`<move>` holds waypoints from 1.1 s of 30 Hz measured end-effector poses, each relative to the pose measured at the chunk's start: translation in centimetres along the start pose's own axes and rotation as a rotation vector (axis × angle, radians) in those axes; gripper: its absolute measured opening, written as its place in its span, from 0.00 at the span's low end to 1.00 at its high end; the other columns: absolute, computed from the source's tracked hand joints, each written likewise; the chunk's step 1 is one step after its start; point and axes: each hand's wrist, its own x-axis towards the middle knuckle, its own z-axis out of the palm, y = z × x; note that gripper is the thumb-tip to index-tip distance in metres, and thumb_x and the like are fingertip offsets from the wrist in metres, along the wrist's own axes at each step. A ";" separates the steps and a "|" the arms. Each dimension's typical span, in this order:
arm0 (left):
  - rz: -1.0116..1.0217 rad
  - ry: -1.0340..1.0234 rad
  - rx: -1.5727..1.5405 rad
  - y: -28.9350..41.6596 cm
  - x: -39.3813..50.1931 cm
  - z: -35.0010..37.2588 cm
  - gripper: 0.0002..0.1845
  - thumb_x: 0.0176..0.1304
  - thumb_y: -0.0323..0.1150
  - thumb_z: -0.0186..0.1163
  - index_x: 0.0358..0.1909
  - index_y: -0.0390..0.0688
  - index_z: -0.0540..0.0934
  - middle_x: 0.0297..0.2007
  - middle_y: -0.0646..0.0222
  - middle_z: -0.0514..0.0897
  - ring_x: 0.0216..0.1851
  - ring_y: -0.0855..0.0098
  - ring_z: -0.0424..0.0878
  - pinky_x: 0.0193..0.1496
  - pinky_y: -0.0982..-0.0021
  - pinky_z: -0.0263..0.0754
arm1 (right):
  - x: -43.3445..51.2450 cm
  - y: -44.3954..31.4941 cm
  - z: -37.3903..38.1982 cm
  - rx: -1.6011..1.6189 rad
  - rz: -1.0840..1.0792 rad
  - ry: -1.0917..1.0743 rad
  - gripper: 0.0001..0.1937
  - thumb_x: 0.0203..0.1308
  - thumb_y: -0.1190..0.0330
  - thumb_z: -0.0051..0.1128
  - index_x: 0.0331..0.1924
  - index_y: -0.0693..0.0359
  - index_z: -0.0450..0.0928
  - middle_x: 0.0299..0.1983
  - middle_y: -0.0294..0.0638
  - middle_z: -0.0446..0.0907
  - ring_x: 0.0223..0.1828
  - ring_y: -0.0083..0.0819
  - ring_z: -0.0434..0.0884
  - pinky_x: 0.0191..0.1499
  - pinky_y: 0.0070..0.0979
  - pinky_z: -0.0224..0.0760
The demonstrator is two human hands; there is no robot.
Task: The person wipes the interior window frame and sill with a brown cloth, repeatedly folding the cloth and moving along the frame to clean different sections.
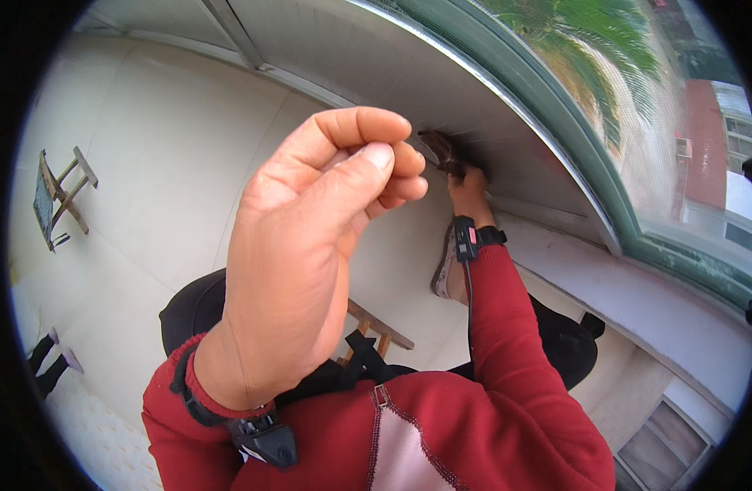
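My left hand point(314, 233) is raised close to the camera, its thumb tip pressed against curled fingers; no object shows between them. My right hand point(471, 193) reaches down beside the grey wall panel, its fingers around a dark brown object point(438, 150) whose kind is unclear. That object lies close to the panel, partly in shadow. A black device with a cable point(466, 238) is strapped at my right wrist, and another black device point(268, 439) sits at my left wrist. Between my legs, part of a wooden stool point(382, 325) shows.
The grey wall panel point(376, 55) and a green-framed window point(634, 242) rise at the right, above a pale ledge point(603, 288). A folding stool point(63, 196) stands on the tiled floor point(161, 135) at the left. Another person's legs point(51, 365) show at the lower left.
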 end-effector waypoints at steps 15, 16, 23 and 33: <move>0.193 -0.033 -0.053 1.3 -1.3 -1.9 0.11 0.73 0.29 0.54 0.53 0.38 0.78 0.43 0.66 0.83 0.46 0.73 0.80 0.57 0.70 0.74 | -3.7 -18.1 -3.5 1.133 -0.098 -0.034 0.20 0.72 0.77 0.48 0.65 0.72 0.66 0.66 0.50 0.71 0.67 0.47 0.72 0.70 0.44 0.68; 0.200 -0.032 -0.057 1.4 -1.3 -1.9 0.11 0.73 0.29 0.53 0.53 0.38 0.78 0.43 0.66 0.83 0.46 0.73 0.80 0.57 0.70 0.74 | -3.8 -16.8 -3.2 1.046 -0.081 -0.046 0.21 0.71 0.78 0.49 0.66 0.66 0.66 0.67 0.49 0.69 0.67 0.44 0.70 0.68 0.45 0.68; 0.119 0.020 -0.037 1.5 -0.7 -1.8 0.11 0.74 0.29 0.52 0.53 0.39 0.77 0.43 0.67 0.82 0.46 0.73 0.80 0.57 0.70 0.74 | -2.7 -0.7 3.1 0.380 0.430 0.204 0.21 0.62 0.72 0.58 0.59 0.67 0.75 0.58 0.54 0.78 0.57 0.49 0.79 0.60 0.39 0.74; 0.024 0.052 -0.011 0.6 2.1 -0.6 0.11 0.74 0.29 0.52 0.53 0.39 0.76 0.43 0.67 0.81 0.45 0.75 0.79 0.57 0.69 0.73 | 1.5 -1.2 5.9 -0.459 -0.144 -0.167 0.14 0.63 0.73 0.54 0.48 0.73 0.82 0.51 0.57 0.84 0.54 0.47 0.83 0.57 0.36 0.76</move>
